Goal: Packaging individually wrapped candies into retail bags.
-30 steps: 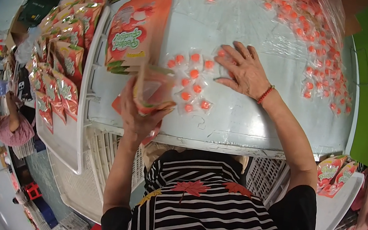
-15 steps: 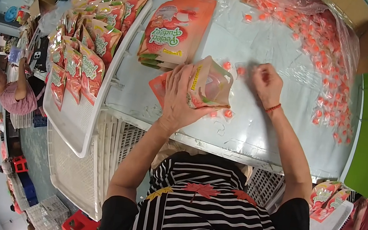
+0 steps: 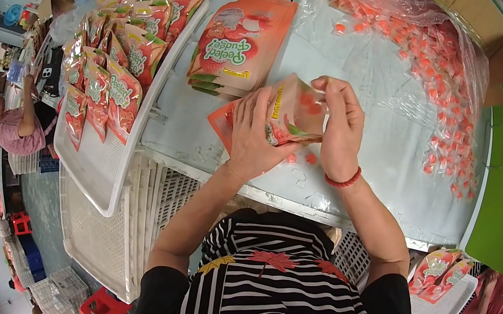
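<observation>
- Plastic-covered tabletop (image 3: 354,173) carries scattered small red wrapped candies (image 3: 449,116).
- Left hand (image 3: 255,134) grips an orange printed plastic pouch (image 3: 294,114).
- Right hand (image 3: 341,128) pinches the pouch's top.

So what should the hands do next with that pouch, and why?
Probably drop the candies into the pouch. The left hand holds it open and tilted, and the right hand has its fingers right at the mouth.
</observation>
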Motion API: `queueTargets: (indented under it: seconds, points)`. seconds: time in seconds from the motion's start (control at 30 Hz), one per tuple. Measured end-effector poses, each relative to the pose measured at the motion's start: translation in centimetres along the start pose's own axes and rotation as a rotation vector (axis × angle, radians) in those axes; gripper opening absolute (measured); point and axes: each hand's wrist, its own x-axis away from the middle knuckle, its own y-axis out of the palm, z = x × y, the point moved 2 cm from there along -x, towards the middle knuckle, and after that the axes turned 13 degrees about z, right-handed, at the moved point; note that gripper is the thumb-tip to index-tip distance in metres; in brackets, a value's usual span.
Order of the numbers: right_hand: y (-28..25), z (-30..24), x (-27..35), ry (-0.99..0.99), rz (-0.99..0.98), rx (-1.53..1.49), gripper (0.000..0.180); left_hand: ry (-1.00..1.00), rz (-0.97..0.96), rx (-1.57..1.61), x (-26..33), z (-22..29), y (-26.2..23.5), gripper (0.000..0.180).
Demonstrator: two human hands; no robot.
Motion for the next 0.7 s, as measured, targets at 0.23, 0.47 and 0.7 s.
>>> queueTargets:
  seconds: [0.23, 0.47, 0.7]
  points:
    - [-0.5, -0.1, -0.2, -0.165, -0.077, 0.153, 0.030, -0.094, -0.020, 0.048, 0.0, -0.4, -0.4, 0.104]
    - [-3.1, 3.4, 1.1, -0.900, -0.261, 1.085, 0.059, -0.495, 0.231, 0.309, 0.1, -4.6, -4.6, 0.115]
    - [-2.9, 9.2, 2.7, -0.845, -0.425, 1.285, 0.053, -0.274, 0.230, 0.117, 1.1, -4.4, -6.7, 0.122]
